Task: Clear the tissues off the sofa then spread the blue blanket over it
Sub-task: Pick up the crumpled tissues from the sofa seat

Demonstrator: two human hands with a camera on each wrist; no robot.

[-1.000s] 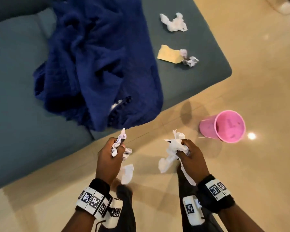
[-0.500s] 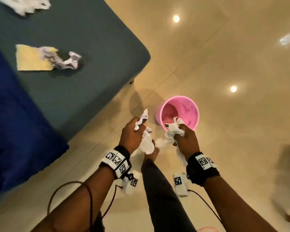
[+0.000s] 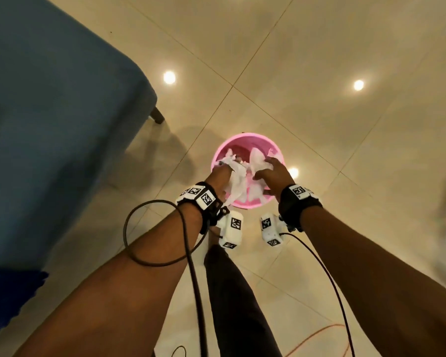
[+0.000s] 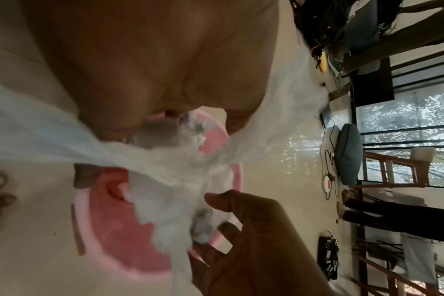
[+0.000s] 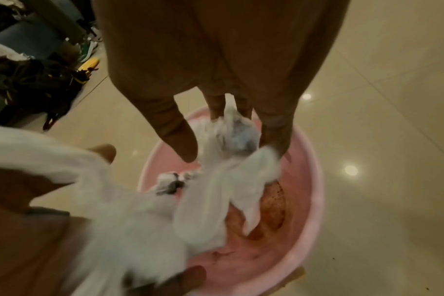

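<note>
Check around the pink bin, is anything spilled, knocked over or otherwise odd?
Nothing stands out. The pink bin stands upright on the floor, and both the left hand and right hand are over its mouth with the white tissues. No tissue shows on the tiles around it.

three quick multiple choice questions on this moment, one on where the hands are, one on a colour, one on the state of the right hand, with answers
1. Where are both hands?
A. on the sofa
B. over the bin
C. on the blanket

2. What colour is the bin?
A. pink
B. green
C. black

3. How is the right hand?
A. clenched in an empty fist
B. flat on the floor
C. fingers spread, tissue at its fingertips

Answers:
1 B: the left hand and right hand are above the bin on the floor.
2 A: its rim and inside are pink.
3 C: the right wrist view shows straight fingers around white tissue.
</note>
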